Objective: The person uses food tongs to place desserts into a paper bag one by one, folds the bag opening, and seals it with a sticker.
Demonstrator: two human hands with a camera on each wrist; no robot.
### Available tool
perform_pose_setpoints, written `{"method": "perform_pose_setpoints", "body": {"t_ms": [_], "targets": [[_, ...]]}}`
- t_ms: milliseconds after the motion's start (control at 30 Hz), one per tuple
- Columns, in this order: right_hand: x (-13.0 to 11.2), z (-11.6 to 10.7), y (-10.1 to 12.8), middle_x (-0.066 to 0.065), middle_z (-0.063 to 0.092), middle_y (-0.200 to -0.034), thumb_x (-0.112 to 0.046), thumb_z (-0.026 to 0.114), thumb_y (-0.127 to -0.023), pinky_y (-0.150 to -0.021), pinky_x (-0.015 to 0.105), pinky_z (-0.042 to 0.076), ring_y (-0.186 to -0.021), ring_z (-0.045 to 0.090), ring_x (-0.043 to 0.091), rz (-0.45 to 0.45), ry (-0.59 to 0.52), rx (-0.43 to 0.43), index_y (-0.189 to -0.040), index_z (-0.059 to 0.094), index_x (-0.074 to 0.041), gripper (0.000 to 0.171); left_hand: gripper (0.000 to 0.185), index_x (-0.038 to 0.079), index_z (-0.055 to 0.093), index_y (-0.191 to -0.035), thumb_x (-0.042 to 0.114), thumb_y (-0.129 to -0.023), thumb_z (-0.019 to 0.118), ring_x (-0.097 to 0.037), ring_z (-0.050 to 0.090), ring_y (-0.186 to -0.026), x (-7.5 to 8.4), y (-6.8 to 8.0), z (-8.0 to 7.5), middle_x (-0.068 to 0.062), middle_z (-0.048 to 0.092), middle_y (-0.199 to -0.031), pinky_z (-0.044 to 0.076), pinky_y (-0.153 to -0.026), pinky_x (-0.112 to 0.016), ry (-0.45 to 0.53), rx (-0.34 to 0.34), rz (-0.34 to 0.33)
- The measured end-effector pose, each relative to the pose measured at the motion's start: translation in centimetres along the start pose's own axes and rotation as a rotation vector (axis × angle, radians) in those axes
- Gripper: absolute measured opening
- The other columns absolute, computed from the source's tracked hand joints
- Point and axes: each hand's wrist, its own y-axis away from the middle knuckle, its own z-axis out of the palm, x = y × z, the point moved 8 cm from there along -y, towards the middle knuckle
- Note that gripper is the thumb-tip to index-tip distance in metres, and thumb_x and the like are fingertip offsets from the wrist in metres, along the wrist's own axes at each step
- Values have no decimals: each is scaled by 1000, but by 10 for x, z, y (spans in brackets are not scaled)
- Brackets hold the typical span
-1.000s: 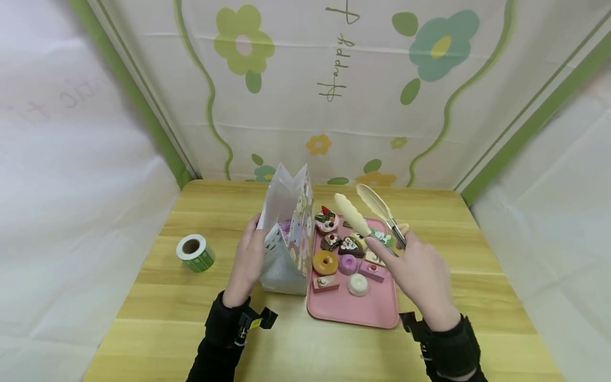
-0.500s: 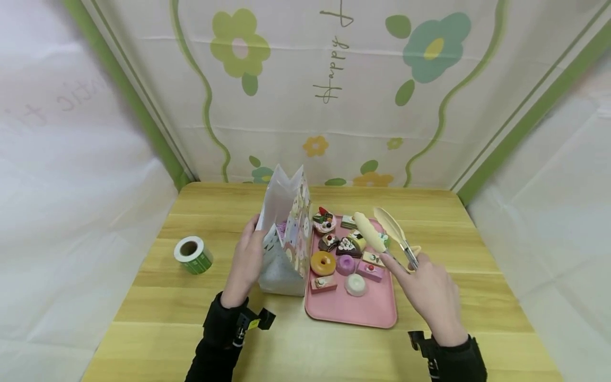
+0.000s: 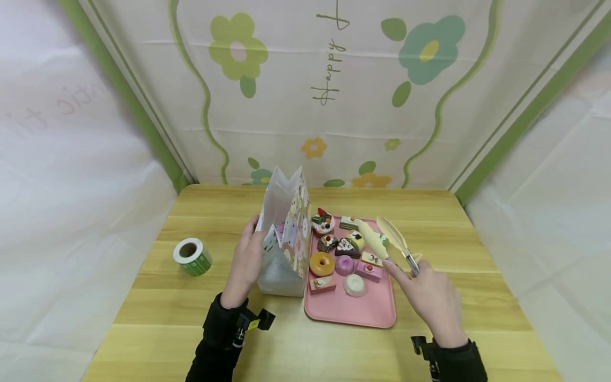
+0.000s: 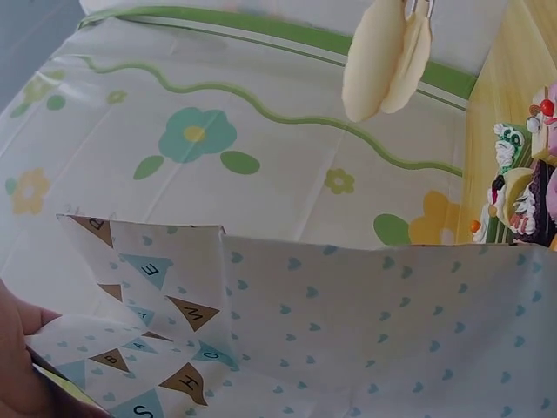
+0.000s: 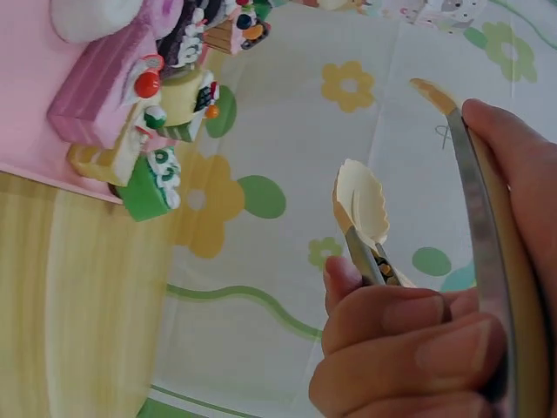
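My left hand (image 3: 246,262) grips the near left side of a patterned paper bag (image 3: 298,228), which stands upright with its mouth open. Some purple filling (image 3: 280,229) shows inside it. In the left wrist view, the thumb and a finger lie on either side of the bag's wall (image 4: 348,322). Cream-tipped metal tongs (image 3: 374,239) are held in my right hand (image 3: 431,297), their tips spread and nothing visible between them. They hover over the right back part of a pink tray (image 3: 353,313) of toy cakes, including an orange donut (image 3: 322,263) and a green cake (image 5: 150,187).
A roll of green labels (image 3: 193,256) stands on the wooden table (image 3: 157,318), left of the bag. The tray lies directly against the bag's right side. A white printed cloth (image 3: 286,95) hangs behind the table, with white cloth at both sides.
My right hand and the tongs have moved right and a little toward me, lower over the tray. The left hand stays on the bag. The view has shifted slightly.
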Motion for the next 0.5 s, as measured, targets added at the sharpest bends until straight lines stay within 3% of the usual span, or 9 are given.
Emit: {"method": "perform_pose_setpoints", "body": {"t_ms": [233,500], "targets": [[10,36,12,2,38,-52,-80,38,-68,-33,30,23,-39,35,17,-40,42,3,-72,46,-10,70,46,16,25,-140,29,-97,31,-18,30,-123,-1,-2,0,-2,31,-137,23,-99,-47,15,0,12],[28,84,34,2,38,-54,-81,39,-66,-36,31,25,-43,37,17,-31,37,-49,-74,48,-11,71,47,16,24,-141,28,-96,32,-19,33,-121,-1,-3,1,-2,32,-137,25,-98,-46,3,0,14]]}}
